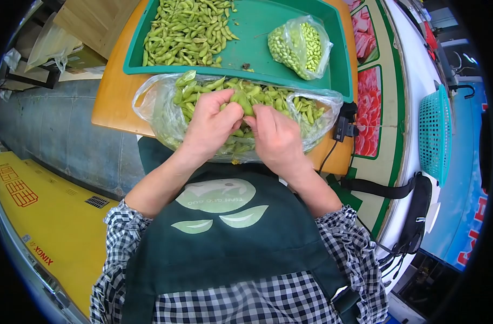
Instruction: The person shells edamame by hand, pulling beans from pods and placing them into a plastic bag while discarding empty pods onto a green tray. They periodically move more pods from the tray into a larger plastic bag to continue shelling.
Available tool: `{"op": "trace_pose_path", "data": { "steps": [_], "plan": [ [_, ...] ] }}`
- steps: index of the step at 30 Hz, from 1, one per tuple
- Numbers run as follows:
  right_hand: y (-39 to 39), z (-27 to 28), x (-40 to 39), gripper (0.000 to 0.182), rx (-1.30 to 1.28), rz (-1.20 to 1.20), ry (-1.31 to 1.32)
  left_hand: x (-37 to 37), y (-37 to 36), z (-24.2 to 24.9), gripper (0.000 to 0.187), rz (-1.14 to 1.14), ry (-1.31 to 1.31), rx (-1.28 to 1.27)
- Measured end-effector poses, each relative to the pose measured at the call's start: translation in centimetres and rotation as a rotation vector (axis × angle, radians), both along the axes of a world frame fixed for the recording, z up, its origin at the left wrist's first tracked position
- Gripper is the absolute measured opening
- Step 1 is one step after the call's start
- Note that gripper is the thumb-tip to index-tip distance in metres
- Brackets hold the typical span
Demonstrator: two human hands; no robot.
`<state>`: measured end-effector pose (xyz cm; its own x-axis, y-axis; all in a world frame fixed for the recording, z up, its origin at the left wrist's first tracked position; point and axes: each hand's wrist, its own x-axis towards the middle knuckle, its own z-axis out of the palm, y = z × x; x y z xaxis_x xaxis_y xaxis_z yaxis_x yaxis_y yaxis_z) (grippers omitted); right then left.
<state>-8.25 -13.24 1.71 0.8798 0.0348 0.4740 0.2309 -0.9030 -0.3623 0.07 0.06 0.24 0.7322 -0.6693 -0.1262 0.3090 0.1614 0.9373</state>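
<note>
Right, here's my table [119, 108], the widest thing in front of me, and on its far side sits the green tray [257, 60], holding a heap of loose pods [189, 35] on the left and bare floor through the middle. Between the tray and my body lies the big bag [162, 119], clear plastic, mouth spread open, packed with more pods and running left to right under both my wrists. Over in the tray's right half leans the small bag [326, 54], bulging with shelled beans [312, 46], well apart from my fingers and on my right hand's side. Now the hands: my left hand [211, 121] is closed, thumb and finger pinching, and my right hand [279, 135] is closed too, pinching from the other side. And down to the smallest, one pod [242, 100], up above the big bag's load, right between my fingertips, gripped by both. Its long axis slants from far left to near right, the near end at my right thumb; neither hand is clearly nearer, since both touch it.
</note>
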Motion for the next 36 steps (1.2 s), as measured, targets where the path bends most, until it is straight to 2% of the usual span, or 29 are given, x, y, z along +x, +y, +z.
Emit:
{"op": "trace_pose_path", "data": {
  "steps": [4, 6, 7, 9, 10, 12, 15, 19, 21, 22, 24, 25, 27, 28, 30, 32, 36],
  "plan": [
    [0.5, -0.3, 0.0, 0.016, 0.124, -0.014, 0.008, -0.2, 0.1, 0.2, 0.011, 0.028, 0.032, -0.019],
    [0.4, -0.7, 0.0, 0.021, 0.414, -0.037, 0.111, -0.6, -0.1, 0.4, 0.011, 0.045, 0.089, -0.028],
    [0.4, -0.8, -0.1, 0.021, 0.415, -0.039, 0.112, -0.8, -0.1, 0.5, 0.013, 0.063, 0.147, -0.037],
    [0.4, -1.0, -0.1, 0.029, 0.949, -0.041, 0.337, -0.7, -0.2, 0.8, 0.013, 0.061, 0.175, -0.052],
    [0.3, -0.7, -0.1, 0.029, 0.949, -0.041, 0.338, -0.6, -0.2, 0.8, 0.013, 0.061, 0.199, -0.068],
    [-0.1, 0.2, -0.2, 0.034, 1.621, -0.016, 0.632, -0.6, -0.2, 0.6, 0.012, 0.056, 0.197, -0.053],
    [0.0, 0.1, -0.1, 0.04, 1.726, -0.044, 0.662, -0.5, -0.2, 0.5, 0.012, 0.053, 0.244, -0.039],
    [-0.5, 0.2, -0.4, 0.042, 1.718, -0.003, 0.689, 0.1, 0.0, 0.5, 0.009, 0.008, 0.385, -0.071],
    [-1.0, 0.1, -0.4, 0.039, 1.512, 0.029, 0.681, 0.1, 0.1, 0.0, 0.009, 0.009, 0.344, -0.058],
    [-1.0, 0.0, -0.4, 0.039, 1.512, 0.03, 0.682, 0.1, 0.1, -0.2, 0.01, 0.011, 0.303, -0.044],
    [-0.9, -0.2, -0.4, 0.038, 1.208, 0.036, 0.55, 0.0, 0.0, 0.5, 0.014, 0.011, 0.3, -0.009],
    [-1.1, -0.8, -0.3, 0.038, 1.208, 0.035, 0.55, -0.1, -0.2, 0.9, 0.018, 0.01, 0.297, 0.025],
    [-1.4, -1.9, 0.4, 0.036, 0.745, 0.137, 0.326, -0.5, -0.3, 1.4, 0.018, -0.032, 0.302, 0.025],
    [-1.3, -1.5, 0.3, 0.036, 0.745, 0.137, 0.327, -0.6, -0.2, 1.5, 0.017, -0.072, 0.308, 0.026],
    [-0.9, -0.3, 0.3, 0.034, 1.476, 0.159, 0.669, -0.3, 0.1, 1.6, 0.016, -0.106, 0.331, 0.008],
    [-1.0, 0.0, 0.3, 0.03, 1.54, 0.181, 0.696, -0.3, 0.2, 1.5, 0.016, -0.142, 0.351, -0.01],
    [-1.3, 0.0, 0.1, 0.024, 1.701, 0.195, 0.77, -0.4, 0.0, 1.2, 0.013, -0.041, 0.364, -0.049]
  ]
}}
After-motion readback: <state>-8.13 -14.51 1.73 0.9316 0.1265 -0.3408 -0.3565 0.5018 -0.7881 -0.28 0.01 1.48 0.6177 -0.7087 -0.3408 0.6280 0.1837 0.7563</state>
